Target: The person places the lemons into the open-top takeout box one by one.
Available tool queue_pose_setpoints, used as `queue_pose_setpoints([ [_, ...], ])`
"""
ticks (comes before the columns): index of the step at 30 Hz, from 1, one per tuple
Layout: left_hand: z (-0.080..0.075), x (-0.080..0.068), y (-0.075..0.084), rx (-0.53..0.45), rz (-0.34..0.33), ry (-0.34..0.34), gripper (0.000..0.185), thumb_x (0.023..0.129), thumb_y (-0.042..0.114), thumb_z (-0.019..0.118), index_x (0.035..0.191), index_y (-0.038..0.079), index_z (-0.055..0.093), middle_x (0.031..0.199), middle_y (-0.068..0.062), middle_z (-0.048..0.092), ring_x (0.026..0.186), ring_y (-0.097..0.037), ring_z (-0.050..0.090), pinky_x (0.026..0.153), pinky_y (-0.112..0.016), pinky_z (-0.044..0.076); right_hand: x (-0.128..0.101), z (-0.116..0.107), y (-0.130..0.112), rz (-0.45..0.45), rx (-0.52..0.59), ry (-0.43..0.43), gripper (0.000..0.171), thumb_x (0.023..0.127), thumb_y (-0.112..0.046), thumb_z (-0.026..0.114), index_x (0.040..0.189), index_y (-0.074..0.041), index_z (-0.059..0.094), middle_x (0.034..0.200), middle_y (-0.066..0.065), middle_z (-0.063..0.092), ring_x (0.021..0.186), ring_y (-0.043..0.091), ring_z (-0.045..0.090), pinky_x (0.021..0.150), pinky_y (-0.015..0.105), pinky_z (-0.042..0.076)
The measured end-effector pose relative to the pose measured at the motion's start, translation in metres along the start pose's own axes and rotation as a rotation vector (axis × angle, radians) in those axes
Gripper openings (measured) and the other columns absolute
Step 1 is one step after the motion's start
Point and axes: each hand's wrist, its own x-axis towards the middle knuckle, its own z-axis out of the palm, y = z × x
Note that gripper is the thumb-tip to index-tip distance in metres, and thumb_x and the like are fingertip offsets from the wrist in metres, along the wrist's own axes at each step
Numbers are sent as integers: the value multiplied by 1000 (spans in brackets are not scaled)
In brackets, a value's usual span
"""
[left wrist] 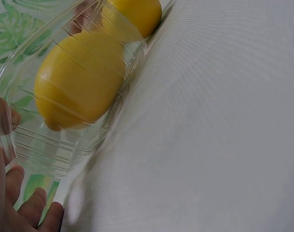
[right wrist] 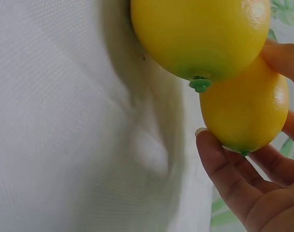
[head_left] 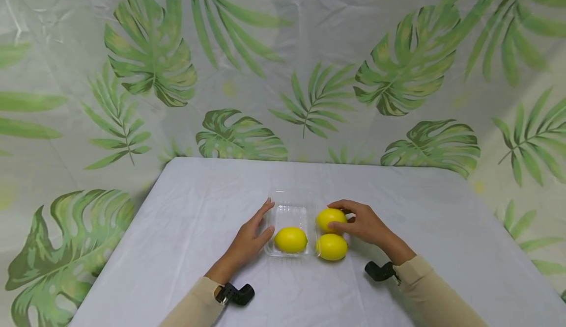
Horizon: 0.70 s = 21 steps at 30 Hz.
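Observation:
A clear plastic container [head_left: 290,215] stands on the table with one yellow lemon [head_left: 290,240] in its near end. My left hand [head_left: 248,238] rests along the container's left side, its fingers fairly straight. To the right of the container, my right hand [head_left: 366,225] holds a second lemon [head_left: 326,218] between thumb and fingers. A third lemon [head_left: 332,247] lies just in front of that one, close to the container's right wall. In the right wrist view, fingers curl about the rear lemon [right wrist: 245,113], while the nearer lemon [right wrist: 200,36] partly covers it.
A white cloth covers the table [head_left: 199,189]. Behind it hangs a pale curtain [head_left: 318,32] printed with green leaves. Each wrist wears a black camera, one on the left [head_left: 239,295] and one on the right [head_left: 378,271].

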Motion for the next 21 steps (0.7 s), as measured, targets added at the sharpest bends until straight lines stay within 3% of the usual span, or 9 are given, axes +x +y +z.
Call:
queue_pose_setpoints([
  [10, 1, 1, -2, -16, 4, -8, 58, 97, 22, 55, 151, 24, 33, 158, 5, 23, 142, -13, 28, 112, -41, 31, 1, -2, 0, -16, -11, 29, 58, 80, -43, 76, 126, -11, 63, 120, 0, 63, 99, 18, 57, 79, 27, 55],
  [21, 0, 0, -3, -8, 32, 10, 58, 97, 21, 55, 151, 25, 33, 158, 1, 24, 141, -18, 30, 110, -44, 33, 0, -12, 0, -35, -1, 88, 56, 80, -42, 76, 126, -13, 63, 121, 0, 63, 99, 18, 58, 77, 26, 55],
])
